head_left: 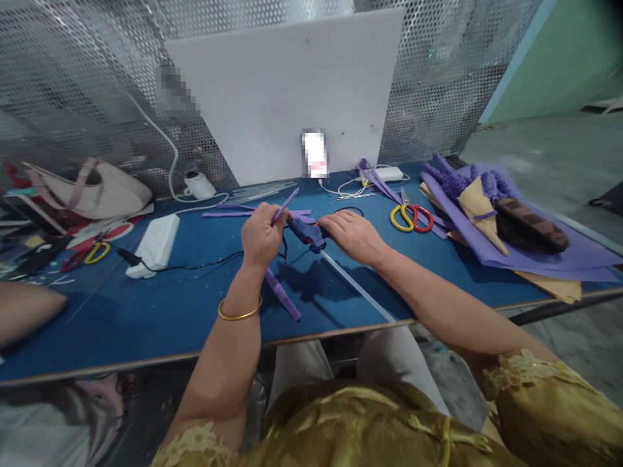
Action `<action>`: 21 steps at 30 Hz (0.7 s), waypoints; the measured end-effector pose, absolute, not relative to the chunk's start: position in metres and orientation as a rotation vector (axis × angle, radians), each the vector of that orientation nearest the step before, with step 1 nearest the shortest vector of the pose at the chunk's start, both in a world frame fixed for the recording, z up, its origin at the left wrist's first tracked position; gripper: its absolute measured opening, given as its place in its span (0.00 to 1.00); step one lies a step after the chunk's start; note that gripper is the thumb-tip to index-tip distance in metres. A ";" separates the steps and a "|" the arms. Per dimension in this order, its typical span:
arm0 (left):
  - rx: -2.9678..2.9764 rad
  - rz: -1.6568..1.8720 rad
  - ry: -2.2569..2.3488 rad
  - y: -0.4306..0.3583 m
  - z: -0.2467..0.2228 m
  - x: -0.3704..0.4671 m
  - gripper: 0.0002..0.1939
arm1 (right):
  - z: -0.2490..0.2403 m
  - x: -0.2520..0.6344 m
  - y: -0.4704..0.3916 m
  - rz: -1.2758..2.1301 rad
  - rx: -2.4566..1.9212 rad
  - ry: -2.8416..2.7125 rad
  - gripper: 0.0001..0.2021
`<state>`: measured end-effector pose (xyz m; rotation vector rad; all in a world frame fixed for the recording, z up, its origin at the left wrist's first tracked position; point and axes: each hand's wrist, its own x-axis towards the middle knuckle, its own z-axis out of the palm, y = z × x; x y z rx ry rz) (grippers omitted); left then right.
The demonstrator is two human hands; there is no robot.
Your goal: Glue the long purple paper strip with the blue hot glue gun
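Observation:
Near the middle of the table, my left hand is closed around a narrow purple strip, whose tip sticks up past the fingers. Another length of purple strip shows below that wrist; I cannot tell whether it is the same piece. My right hand grips a dark blue glue gun, its nozzle end pointing left, close to my left fingers. From its rear a long translucent glue stick slants down toward the table's front edge. More purple strips lie behind my left hand.
Yellow-and-red scissors lie right of centre. Farther right are purple sheets with purple flowers. A white power strip with a black cord sits left. A phone leans on a white board. Another person's arm enters at left.

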<state>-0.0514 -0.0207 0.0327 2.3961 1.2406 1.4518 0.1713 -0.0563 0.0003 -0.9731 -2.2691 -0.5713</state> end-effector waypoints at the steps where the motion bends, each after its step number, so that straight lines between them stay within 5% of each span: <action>1: 2.413 1.449 1.257 -0.021 0.032 -0.052 0.17 | 0.000 0.171 -0.056 -0.568 -0.970 -2.269 0.15; 21: 2.505 1.418 1.301 -0.019 0.031 -0.054 0.17 | -0.001 0.171 -0.056 -0.594 -0.964 -2.249 0.14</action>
